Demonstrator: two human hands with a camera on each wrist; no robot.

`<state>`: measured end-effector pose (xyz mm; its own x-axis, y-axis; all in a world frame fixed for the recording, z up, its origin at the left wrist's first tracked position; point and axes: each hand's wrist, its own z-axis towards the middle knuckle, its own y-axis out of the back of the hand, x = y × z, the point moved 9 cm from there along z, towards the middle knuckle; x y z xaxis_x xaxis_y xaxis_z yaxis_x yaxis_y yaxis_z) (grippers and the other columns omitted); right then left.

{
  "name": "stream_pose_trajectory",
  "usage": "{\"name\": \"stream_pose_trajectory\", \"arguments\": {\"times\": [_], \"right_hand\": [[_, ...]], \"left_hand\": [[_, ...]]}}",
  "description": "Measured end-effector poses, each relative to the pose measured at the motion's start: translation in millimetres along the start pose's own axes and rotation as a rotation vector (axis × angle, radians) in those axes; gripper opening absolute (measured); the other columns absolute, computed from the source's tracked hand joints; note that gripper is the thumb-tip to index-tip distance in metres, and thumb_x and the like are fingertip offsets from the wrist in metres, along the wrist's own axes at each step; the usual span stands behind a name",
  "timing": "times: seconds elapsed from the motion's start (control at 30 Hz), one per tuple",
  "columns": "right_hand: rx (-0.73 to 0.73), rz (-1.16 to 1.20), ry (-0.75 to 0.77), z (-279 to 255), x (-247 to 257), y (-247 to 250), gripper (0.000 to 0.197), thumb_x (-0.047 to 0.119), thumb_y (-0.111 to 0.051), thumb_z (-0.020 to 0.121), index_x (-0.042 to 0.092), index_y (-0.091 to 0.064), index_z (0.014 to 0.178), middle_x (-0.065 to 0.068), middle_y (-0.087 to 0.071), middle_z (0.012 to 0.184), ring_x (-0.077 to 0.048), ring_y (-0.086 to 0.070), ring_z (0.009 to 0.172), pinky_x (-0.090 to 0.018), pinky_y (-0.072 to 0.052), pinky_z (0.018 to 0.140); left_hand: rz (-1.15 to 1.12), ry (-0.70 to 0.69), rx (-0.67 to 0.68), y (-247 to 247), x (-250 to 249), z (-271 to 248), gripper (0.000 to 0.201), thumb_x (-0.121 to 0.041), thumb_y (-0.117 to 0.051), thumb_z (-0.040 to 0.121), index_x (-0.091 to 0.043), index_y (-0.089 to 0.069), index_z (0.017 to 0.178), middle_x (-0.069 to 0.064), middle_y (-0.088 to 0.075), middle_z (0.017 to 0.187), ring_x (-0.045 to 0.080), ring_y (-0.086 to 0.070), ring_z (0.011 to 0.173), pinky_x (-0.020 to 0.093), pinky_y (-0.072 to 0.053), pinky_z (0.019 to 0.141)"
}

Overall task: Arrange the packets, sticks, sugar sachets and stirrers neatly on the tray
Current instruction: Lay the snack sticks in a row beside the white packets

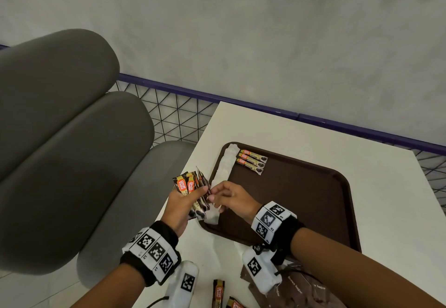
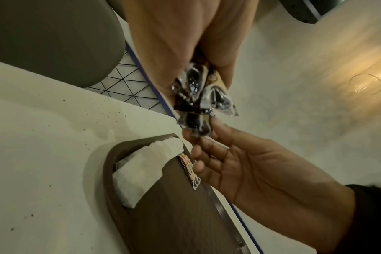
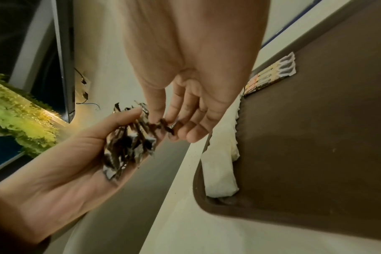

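My left hand (image 1: 183, 202) grips a fanned bunch of brown coffee sticks (image 1: 190, 187) just off the left edge of the brown tray (image 1: 313, 201). My right hand (image 1: 226, 199) reaches across and pinches the end of one stick (image 2: 196, 125) in that bunch between thumb and fingers. Three coffee sticks (image 1: 252, 161) lie side by side at the tray's far left corner. A row of white packets (image 1: 225, 170) runs along the tray's left rim. In the right wrist view the bunch (image 3: 128, 146) lies in the left palm.
The tray sits on a white table (image 1: 386, 199). More coffee sticks (image 1: 218, 293) and brown sugar sachets (image 1: 301, 288) lie at the near edge below my wrists. A grey padded seat (image 1: 72, 138) and a wire fence with a purple rail (image 1: 193, 95) stand to the left.
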<state>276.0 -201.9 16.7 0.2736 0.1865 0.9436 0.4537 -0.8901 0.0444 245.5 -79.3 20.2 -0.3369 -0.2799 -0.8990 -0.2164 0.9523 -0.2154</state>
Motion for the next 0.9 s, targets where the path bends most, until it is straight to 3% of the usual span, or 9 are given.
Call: {"name": "stream_pose_trajectory", "arguments": {"times": [0.07, 0.13, 0.27, 0.4, 0.6, 0.7, 0.77, 0.9], "right_hand": [[-0.034, 0.011, -0.002, -0.1, 1.8, 8.2, 0.008, 0.007, -0.052, 0.091, 0.013, -0.054, 0.086, -0.005, -0.061, 0.077, -0.009, -0.050, 0.060, -0.016, -0.045, 0.053], [-0.078, -0.025, 0.003, -1.2, 3.6, 20.2, 0.015, 0.007, -0.045, 0.095, 0.012, -0.056, 0.086, -0.005, -0.061, 0.076, -0.008, -0.047, 0.058, -0.015, -0.044, 0.052], [-0.119, -0.152, 0.037, -4.5, 4.4, 36.7, 0.016, 0.011, -0.043, 0.096, 0.007, -0.058, 0.095, 0.001, -0.059, 0.070, -0.006, -0.046, 0.058, -0.012, -0.042, 0.052], [-0.124, -0.242, 0.076, -3.0, 4.9, 41.3, 0.015, 0.016, -0.046, 0.095, 0.010, -0.060, 0.096, 0.006, -0.060, 0.069, 0.001, -0.050, 0.055, -0.013, -0.042, 0.054], [-0.160, -0.033, 0.076, -11.7, 0.7, 46.4, 0.019, 0.009, -0.057, 0.089, -0.003, -0.062, 0.102, -0.002, -0.063, 0.072, -0.001, -0.055, 0.057, -0.014, -0.045, 0.054], [-0.174, -0.001, 0.066, -14.9, -2.5, 53.7, 0.008, 0.006, -0.059, 0.086, 0.002, -0.065, 0.091, -0.004, -0.063, 0.073, -0.002, -0.054, 0.058, -0.014, -0.045, 0.053], [-0.271, -0.017, 0.039, -14.0, -8.4, 68.9, 0.007, 0.007, -0.061, 0.086, 0.004, -0.067, 0.089, -0.001, -0.063, 0.074, -0.001, -0.053, 0.060, -0.013, -0.043, 0.051], [-0.591, -0.011, -0.104, -15.1, -34.6, 123.3, 0.007, 0.011, -0.063, 0.085, 0.008, -0.069, 0.086, 0.000, -0.059, 0.071, -0.008, -0.046, 0.061, -0.018, -0.036, 0.053]], "left_hand": [[0.005, -0.015, -0.011, 2.2, -3.8, 0.6, 0.019, -0.009, -0.066, 0.083, -0.005, -0.065, 0.101, 0.012, -0.070, 0.088, 0.021, -0.067, 0.072, 0.026, -0.049, 0.057], [0.013, -0.021, -0.027, 6.6, -5.3, 3.1, 0.024, -0.011, -0.068, 0.081, -0.002, -0.067, 0.103, 0.012, -0.072, 0.093, 0.021, -0.067, 0.077, 0.030, -0.050, 0.065], [0.021, -0.024, -0.059, 13.9, -6.0, 8.2, 0.029, -0.015, -0.070, 0.080, 0.002, -0.067, 0.103, 0.015, -0.072, 0.090, 0.026, -0.068, 0.083, 0.041, -0.048, 0.078], [0.034, -0.022, -0.052, 11.0, -7.4, 12.7, 0.027, -0.012, -0.068, 0.082, 0.005, -0.066, 0.103, 0.019, -0.070, 0.089, 0.018, -0.068, 0.065, 0.029, -0.049, 0.060], [0.074, -0.045, -0.143, 22.8, -3.5, 15.3, 0.033, -0.005, -0.070, 0.079, 0.010, -0.061, 0.107, 0.029, -0.067, 0.097, 0.023, -0.066, 0.069, 0.027, -0.049, 0.055], [0.078, -0.028, -0.145, 20.6, 2.0, 13.0, 0.032, -0.005, -0.070, 0.079, 0.009, -0.061, 0.106, 0.025, -0.068, 0.089, 0.016, -0.067, 0.059, 0.022, -0.049, 0.048], [0.044, 0.007, -0.142, 19.0, 7.8, 12.1, 0.029, -0.008, -0.070, 0.080, 0.008, -0.063, 0.103, 0.020, -0.070, 0.086, 0.015, -0.068, 0.060, 0.023, -0.050, 0.050], [-0.025, 0.084, -0.173, 25.0, 15.9, 14.9, 0.024, -0.011, -0.072, 0.078, 0.002, -0.068, 0.097, 0.020, -0.071, 0.096, 0.027, -0.068, 0.080, 0.034, -0.052, 0.071]]}}
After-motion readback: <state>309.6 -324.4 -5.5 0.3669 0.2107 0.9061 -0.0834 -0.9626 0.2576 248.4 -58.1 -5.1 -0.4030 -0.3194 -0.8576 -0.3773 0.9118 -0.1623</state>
